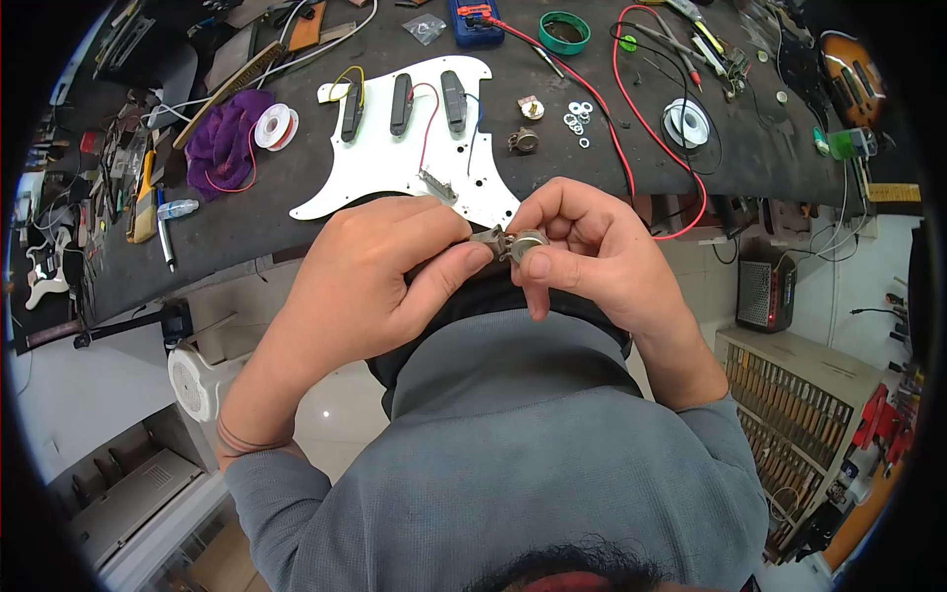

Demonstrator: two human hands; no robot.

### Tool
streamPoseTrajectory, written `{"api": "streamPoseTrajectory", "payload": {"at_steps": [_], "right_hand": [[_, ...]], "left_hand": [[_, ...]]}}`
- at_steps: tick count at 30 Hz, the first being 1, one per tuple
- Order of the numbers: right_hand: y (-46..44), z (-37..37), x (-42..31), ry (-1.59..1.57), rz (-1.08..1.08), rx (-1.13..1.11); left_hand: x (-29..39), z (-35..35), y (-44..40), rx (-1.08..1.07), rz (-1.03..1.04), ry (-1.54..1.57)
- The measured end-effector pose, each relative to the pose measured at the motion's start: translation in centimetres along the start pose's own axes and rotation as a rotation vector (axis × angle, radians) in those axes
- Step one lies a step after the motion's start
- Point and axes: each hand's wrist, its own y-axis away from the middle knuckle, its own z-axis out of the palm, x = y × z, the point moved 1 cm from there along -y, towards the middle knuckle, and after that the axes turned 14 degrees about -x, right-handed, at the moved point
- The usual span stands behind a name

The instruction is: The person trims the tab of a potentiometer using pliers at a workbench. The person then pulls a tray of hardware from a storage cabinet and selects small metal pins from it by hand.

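Note:
My right hand (602,247) pinches a round metal potentiometer (530,243) between thumb and fingers, its lugs facing left. My left hand (395,266) is closed on a small flat grey metal piece (486,237), whose tip meets the potentiometer's lugs; its exact kind is partly hidden by the fingers. Both hands are held close together at the table's front edge. Just beyond them lies a white guitar pickguard (380,168) with three black pickups, the middle one (401,105) trailing a red wire. A metal selector switch (437,185) rests on the pickguard near my left hand.
Two more potentiometers, one brown-grey (523,140) and one pale-topped (531,107), lie right of the pickguard beside several washers (575,123). Red test leads (602,109) run from a blue multimeter (477,25). Wire spools, a purple cloth (229,143) and a green-rimmed dish (564,34) surround them.

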Motion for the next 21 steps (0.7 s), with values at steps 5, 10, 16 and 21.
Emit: {"api": "streamPoseTrajectory", "payload": {"at_steps": [5,10,16,21], "right_hand": [[0.06,0.12,-0.27,0.046,0.052,0.027],[0.06,0.17,-0.29,0.056,0.068,0.047],[0.1,-0.03,-0.05,0.053,0.057,0.056],[0.0,0.0,-0.13,0.075,0.061,0.039]], "left_hand": [[0.12,-0.03,0.03,0.008,0.013,-0.067],[0.5,-0.15,0.0,0.024,0.006,-0.172],[0.61,-0.63,-0.02,0.02,-0.013,-0.223],[0.61,-0.31,-0.09,0.013,-0.014,-0.248]]}}
